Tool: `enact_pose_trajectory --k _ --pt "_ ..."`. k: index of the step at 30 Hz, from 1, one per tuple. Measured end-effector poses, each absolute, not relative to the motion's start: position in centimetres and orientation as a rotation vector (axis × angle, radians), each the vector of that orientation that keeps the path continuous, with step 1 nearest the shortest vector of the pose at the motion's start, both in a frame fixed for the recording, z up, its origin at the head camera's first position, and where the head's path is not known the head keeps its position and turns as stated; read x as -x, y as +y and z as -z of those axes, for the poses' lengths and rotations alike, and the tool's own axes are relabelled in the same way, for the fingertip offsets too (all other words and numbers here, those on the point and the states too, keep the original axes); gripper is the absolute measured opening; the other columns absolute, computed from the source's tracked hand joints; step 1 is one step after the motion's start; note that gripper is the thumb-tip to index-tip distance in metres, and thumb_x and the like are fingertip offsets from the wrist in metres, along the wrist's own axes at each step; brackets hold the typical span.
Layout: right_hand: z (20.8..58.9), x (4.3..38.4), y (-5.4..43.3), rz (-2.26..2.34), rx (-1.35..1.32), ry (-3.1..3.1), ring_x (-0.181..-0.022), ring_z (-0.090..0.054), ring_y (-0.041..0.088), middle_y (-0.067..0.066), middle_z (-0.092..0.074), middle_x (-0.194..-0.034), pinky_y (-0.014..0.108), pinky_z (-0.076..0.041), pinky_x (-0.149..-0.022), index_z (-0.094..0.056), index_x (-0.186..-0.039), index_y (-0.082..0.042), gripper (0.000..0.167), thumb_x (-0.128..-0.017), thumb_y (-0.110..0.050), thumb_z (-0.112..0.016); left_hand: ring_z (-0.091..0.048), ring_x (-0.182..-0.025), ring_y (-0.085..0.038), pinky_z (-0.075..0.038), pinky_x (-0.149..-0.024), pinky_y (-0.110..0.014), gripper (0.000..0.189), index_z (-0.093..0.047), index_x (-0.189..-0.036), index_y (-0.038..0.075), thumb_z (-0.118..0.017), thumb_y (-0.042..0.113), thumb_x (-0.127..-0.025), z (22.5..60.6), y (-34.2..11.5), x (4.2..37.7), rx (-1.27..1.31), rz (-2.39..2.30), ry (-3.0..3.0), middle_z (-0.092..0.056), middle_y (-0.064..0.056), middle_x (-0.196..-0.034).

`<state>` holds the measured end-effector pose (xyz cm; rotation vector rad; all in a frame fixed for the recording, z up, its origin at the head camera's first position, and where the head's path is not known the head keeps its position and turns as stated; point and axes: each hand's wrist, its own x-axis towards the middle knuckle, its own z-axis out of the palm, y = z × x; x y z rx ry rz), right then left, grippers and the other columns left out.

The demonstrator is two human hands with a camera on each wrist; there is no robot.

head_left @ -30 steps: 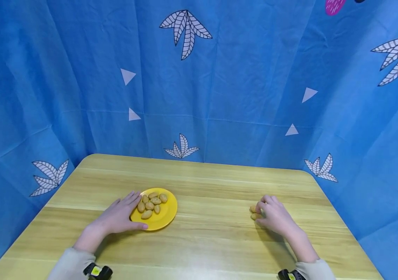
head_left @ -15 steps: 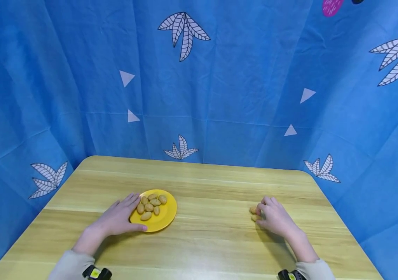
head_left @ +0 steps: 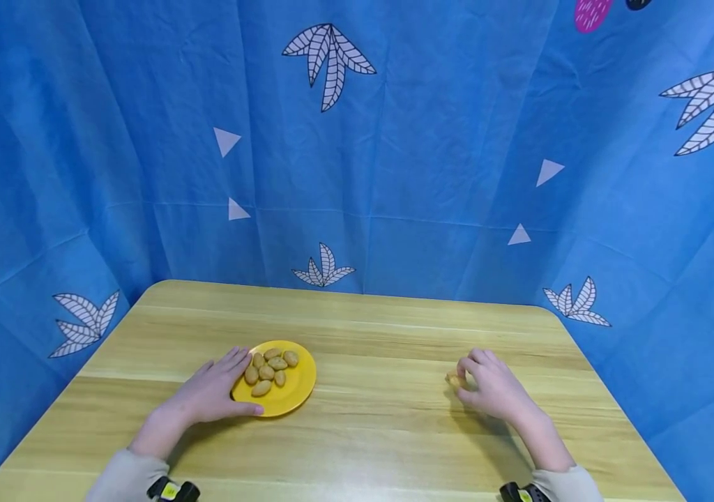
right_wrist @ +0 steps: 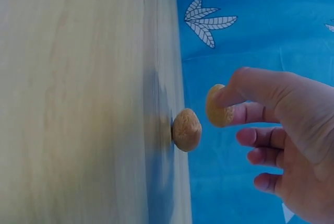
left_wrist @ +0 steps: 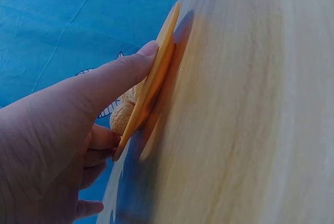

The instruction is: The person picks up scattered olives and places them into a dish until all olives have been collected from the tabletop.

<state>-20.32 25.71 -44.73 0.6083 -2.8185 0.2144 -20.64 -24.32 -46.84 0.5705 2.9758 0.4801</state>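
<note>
In the head view my left hand (head_left: 209,390) spans the left side of a round yellow plate (head_left: 297,390). Its thumb and fingers hold the rim, as the left wrist view also shows. Several tan, oval, nut-like pieces (head_left: 266,372) lie on the plate. On the right of the table my right hand (head_left: 491,385) pinches one such piece (right_wrist: 219,117) between thumb and index finger, raised off the surface. Its other fingers are bent and hold nothing. Close by, a second tan piece (right_wrist: 186,130) rests on the table, partly hidden by the hand in the head view.
The pale wooden table (head_left: 369,446) has rounded far corners. A blue curtain (head_left: 395,153) with leaf and triangle prints hangs behind it and along both sides. A small black device (head_left: 173,489) is strapped to the left wrist, another (head_left: 522,493) to the right.
My right hand, over two pieces on the table before, has lifted slightly with one pinched in it. The left hand stays at the plate. The head view has shifted a little.
</note>
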Motion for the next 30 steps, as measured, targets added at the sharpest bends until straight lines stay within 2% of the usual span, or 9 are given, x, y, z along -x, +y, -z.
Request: enact_pose_trajectory --k 17,30 --pt "44.9 20.2 23.3 -0.183 -0.759 -2.665 -0.077 -0.041 0.01 -0.009 -0.046 -0.082 0.026 -0.032 -0.065 -0.054 -0.078 -0.021 0.023 -0.072 -0.025 -0.076 -0.025 -0.146 -0.044 -0.023 -0.113 -0.068 0.111 -0.034 -0.149 -0.003 -0.065 0.073 -0.074 46.8 -24.2 20.5 -0.563 -0.481 2.974 -0.028 -0.023 -0.157" --pt "44.6 20.4 20.5 -0.152 -0.872 -2.598 -0.079 -0.046 0.011 -0.009 -0.047 -0.083 0.028 -0.04 -0.067 -0.057 -0.079 -0.02 0.022 -0.071 -0.029 -0.076 -0.025 -0.146 -0.043 -0.024 -0.113 -0.068 0.112 -0.032 -0.15 -0.002 -0.065 0.073 -0.074 46.8 -24.4 20.7 -0.559 -0.488 2.97 -0.028 -0.024 -0.158"
